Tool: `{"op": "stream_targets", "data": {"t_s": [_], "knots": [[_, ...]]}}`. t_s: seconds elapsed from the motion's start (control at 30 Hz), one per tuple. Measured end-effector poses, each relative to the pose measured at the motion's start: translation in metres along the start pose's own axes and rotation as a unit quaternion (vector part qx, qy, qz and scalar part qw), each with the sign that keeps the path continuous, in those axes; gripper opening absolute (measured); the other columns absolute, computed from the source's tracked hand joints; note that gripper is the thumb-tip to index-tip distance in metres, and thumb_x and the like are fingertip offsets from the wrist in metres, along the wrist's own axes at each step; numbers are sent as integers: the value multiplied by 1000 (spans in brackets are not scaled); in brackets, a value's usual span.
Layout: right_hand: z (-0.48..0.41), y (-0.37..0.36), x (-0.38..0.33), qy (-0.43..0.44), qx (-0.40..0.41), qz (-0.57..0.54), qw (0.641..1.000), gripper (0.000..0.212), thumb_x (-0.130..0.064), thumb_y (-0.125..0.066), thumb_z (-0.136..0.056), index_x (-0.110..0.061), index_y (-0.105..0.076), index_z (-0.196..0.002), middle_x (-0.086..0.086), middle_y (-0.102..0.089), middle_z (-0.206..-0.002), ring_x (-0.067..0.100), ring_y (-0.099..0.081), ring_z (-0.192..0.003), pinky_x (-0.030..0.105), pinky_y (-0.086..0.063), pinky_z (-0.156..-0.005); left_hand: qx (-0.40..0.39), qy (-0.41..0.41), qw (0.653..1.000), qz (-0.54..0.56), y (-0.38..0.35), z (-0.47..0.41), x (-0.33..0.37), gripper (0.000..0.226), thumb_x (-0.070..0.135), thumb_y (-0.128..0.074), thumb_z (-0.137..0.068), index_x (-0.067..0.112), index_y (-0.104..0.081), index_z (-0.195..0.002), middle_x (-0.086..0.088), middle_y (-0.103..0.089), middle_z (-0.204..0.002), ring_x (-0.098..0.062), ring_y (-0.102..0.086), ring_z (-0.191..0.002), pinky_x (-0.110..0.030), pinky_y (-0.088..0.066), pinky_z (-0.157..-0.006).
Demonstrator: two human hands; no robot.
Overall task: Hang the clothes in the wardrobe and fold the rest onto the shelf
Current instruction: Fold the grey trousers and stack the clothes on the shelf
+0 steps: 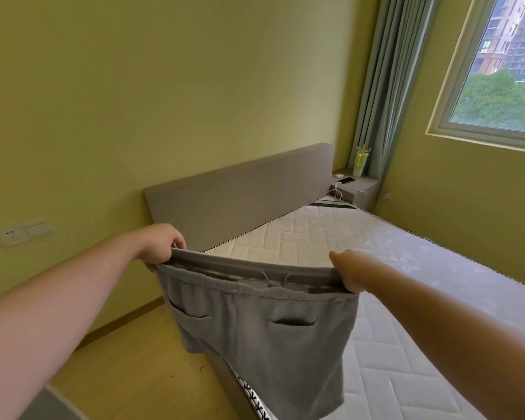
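Left grip [161, 247] and right grip [347, 272] each pinch the waistband of grey shorts [264, 334], stretched wide, hanging above the bed [406, 298] edge; open floor [128, 359] lies left of that edge

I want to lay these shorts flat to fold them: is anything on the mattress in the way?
Nothing visible is. The left hand and right hand hold the shorts by the waistband, and the mattress beside them is bare. Only a white cable hangs at its far corner by the headboard, well away.
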State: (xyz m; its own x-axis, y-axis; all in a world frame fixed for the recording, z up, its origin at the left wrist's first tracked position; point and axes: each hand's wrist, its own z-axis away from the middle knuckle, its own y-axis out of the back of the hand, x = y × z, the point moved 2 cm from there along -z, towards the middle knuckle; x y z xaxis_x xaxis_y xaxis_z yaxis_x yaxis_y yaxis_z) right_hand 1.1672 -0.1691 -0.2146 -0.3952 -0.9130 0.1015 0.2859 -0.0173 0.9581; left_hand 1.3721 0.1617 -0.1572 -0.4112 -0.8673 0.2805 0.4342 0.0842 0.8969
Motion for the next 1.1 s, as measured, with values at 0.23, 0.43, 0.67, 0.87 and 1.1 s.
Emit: {"op": "stream_targets", "data": {"t_s": [0.23, 0.43, 0.67, 0.87, 1.1], "knots": [[-15, 8, 13, -265, 96, -555, 783, 17, 0, -56, -95, -6, -50, -109, 19, -57, -106, 35, -65, -91, 51, -61, -78, 4, 38, 967, 250, -20, -6, 12, 49, -14, -28, -89, 4, -74, -93, -21, -70, -98, -32, -72, -85, -40, -63, -66], [-30, 4, -1, -173, 233, -536, 793, 26, 1, -50, -96, -17, -45, -113, 10, -50, -114, 22, -51, -96, 37, -53, -88, 9, 41, 955, 294, -22, -6, 27, 16, -6, -46, -89, 3, -57, -82, -13, -46, -90, -30, -60, -77, -42, -62, -65], [-11, 30, 27, 101, -3, 99, 990, 24, -22, -63, -94, -23, -57, -117, 1, -55, -113, 17, -54, -95, 23, -44, -74, 46, 63, 969, 236, -11, 2, -11, 46, -10, -29, -90, 8, -71, -96, -18, -61, -106, -35, -68, -90, -43, -63, -65], [-5, 53, 31, 42, -132, -373, 917, 45, 12, -42, -95, -17, -70, -113, 10, -62, -114, 30, -67, -98, 34, -61, -67, 76, 19, 966, 248, -7, 5, -22, 48, -18, -33, -88, 5, -75, -88, -19, -68, -99, -33, -67, -93, -31, -59, -59], [-4, 58, 46, 66, -229, -555, 797, 37, -20, -57, -99, -10, -56, -134, 13, -64, -126, 28, -65, -107, 40, -57, -84, 91, -67, 978, 176, 15, 23, -26, 36, -1, -54, -90, 22, -80, -81, 2, -75, -82, -20, -67, -88, -31, -55, -74]]}}
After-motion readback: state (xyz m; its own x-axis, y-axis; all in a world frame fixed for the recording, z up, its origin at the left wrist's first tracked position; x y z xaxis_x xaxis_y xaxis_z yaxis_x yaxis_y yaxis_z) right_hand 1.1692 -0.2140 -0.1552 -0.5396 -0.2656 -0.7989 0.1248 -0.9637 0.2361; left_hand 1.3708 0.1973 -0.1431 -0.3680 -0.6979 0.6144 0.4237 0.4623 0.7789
